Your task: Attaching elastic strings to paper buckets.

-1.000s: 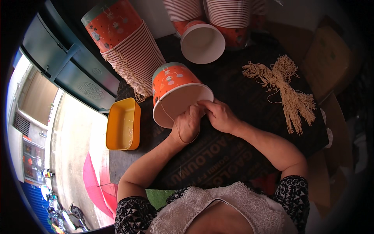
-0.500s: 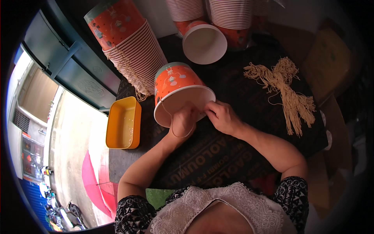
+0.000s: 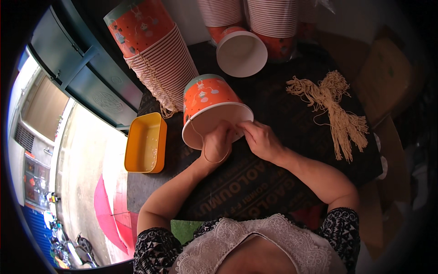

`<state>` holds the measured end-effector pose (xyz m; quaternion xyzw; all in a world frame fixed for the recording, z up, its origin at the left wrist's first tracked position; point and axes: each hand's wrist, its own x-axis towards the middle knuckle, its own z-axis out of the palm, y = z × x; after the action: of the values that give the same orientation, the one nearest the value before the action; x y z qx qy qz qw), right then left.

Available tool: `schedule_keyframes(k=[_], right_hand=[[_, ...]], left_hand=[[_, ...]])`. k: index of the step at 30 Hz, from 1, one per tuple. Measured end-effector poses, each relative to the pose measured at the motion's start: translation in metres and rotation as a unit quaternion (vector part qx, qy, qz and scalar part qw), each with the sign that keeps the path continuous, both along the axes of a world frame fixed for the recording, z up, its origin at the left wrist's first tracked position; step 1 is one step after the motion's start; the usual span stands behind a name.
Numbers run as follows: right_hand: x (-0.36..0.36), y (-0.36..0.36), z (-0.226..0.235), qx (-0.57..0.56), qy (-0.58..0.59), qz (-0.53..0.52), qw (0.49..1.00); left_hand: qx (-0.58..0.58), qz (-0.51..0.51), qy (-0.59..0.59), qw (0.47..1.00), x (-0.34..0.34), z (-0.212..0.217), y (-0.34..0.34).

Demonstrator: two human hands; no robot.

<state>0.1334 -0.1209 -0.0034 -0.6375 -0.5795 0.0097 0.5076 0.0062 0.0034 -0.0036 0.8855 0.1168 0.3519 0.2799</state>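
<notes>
An orange paper bucket with a white rim and printed figures lies tilted above the table, its mouth toward me. My left hand reaches into the mouth with its fingers curled together; what they pinch is hidden. A thin beige cord hangs from the left side of the rim and loops round my left wrist. At the right side of the rim, my right hand pinches the bucket's edge between thumb and fingers. Both hands' fingertips are close together there, the left inside the wall.
A tall stack of paper buckets, cords draped on it, leans at the back left. Next to it sits a yellow tub. Another bucket lies behind, before bagged stacks. A beige cord bundle lies on the dark table at right.
My right fingers have shifted slightly left along the rim, nearer my left fingertips. The bucket stays almost in place, and the whole view has moved a little.
</notes>
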Motion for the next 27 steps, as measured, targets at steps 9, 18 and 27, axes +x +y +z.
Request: schedule_keyframes(k=[9,18,27], right_hand=[[-0.0001,0.0028,-0.0027,-0.044,-0.002,-0.006,0.999],[-0.0012,0.0036,-0.0007,-0.047,0.034,-0.007,0.998],[-0.0013,0.004,-0.0014,-0.022,-0.003,-0.022,1.0]], left_hand=[[0.023,-0.008,0.002,1.0,-0.0012,-0.0046,-0.0017],[0.043,-0.011,-0.004,0.999,-0.0004,-0.0007,-0.0037],[0.003,0.0,-0.006,1.0,0.0015,-0.0017,-0.0026]])
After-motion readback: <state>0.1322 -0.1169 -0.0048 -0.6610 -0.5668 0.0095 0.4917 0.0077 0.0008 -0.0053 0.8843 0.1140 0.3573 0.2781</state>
